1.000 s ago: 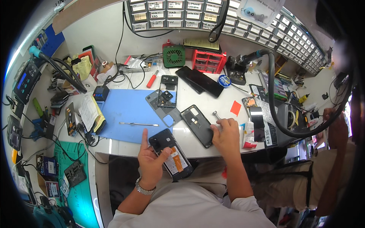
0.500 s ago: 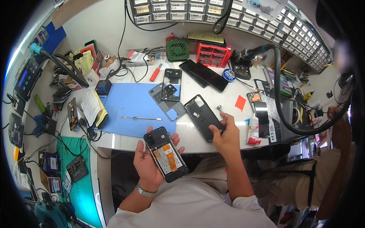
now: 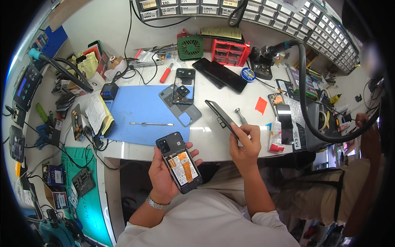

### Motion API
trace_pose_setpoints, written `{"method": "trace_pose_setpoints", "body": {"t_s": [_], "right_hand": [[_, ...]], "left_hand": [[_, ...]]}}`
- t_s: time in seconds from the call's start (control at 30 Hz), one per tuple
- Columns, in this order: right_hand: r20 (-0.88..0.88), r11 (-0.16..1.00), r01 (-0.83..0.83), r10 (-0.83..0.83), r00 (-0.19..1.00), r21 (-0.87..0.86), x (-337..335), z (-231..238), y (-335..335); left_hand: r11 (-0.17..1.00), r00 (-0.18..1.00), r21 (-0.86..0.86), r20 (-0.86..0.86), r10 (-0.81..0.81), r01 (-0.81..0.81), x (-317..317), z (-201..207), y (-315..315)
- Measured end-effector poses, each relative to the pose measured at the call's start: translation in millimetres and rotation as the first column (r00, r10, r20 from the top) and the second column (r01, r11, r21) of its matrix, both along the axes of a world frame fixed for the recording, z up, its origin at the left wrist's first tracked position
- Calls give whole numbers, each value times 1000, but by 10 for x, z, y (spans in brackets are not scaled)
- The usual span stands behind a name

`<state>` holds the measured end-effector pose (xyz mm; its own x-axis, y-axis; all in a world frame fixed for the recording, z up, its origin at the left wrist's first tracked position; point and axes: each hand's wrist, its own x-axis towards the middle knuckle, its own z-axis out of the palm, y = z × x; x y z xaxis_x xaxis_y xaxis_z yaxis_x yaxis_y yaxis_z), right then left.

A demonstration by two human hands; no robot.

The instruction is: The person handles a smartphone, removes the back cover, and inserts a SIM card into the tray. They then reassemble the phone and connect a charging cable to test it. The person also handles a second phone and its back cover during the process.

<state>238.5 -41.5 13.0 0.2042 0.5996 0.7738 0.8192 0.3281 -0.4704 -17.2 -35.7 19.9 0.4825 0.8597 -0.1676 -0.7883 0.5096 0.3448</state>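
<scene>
My left hand (image 3: 163, 175) cradles an opened smartphone (image 3: 181, 164), its battery and orange flex cables facing up. Between the thumb and fingers of my right hand (image 3: 245, 146) is a black phone back cover (image 3: 222, 116), lifted and tilted so that it shows nearly edge-on. A small screwdriver (image 3: 240, 115) lies on the table just beyond my right fingers. On the blue mat (image 3: 135, 109) rests a metal pry tool (image 3: 152, 124). A grey phone cover (image 3: 175, 103) and a partly dismantled phone (image 3: 184, 84) overlap at the mat's right edge.
Two dark phones (image 3: 225, 77) lie farther back beside a round blue tin (image 3: 247, 74). Behind them stand a green fan (image 3: 190, 47) and a red drawer box (image 3: 228, 52). At right, a thick black hose (image 3: 303, 99) arches over the bench near a white tube (image 3: 276, 138). Another person (image 3: 349, 189) is at far right.
My right hand has raised the back cover and turned it from nearly flat to edge-on. The opened phone stays in my left hand, tilted slightly differently. The whole view has shifted a little.
</scene>
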Motion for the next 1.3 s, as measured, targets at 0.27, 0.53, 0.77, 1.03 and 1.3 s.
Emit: {"method": "trace_pose_setpoints", "body": {"t_s": [0.27, 0.53, 0.77, 1.03, 1.3], "right_hand": [[-8, 987, -161, 161, 987, 4, -407, 328, -264], [-31, 811, -530, 540, 841, -248, -858, 358, -431], [-67, 732, -611, 623, 779, -300, -915, 406, -465], [-963, 672, -721, 40, 266, -171, -957, 165, -507], [-998, 529, -848, -59, -26, -9, -926, -129, -524]], "left_hand": [[1000, 997, 16, -72, -3, 4, 69, 87, 70], [981, 983, 190, -171, 69, -36, 121, 95, 174], [987, 966, 141, -234, 108, -76, 49, 143, 244], [942, 940, 211, -168, 298, -261, 30, 230, 264], [909, 925, 334, -195, 327, -251, -48, 209, 167]]}}
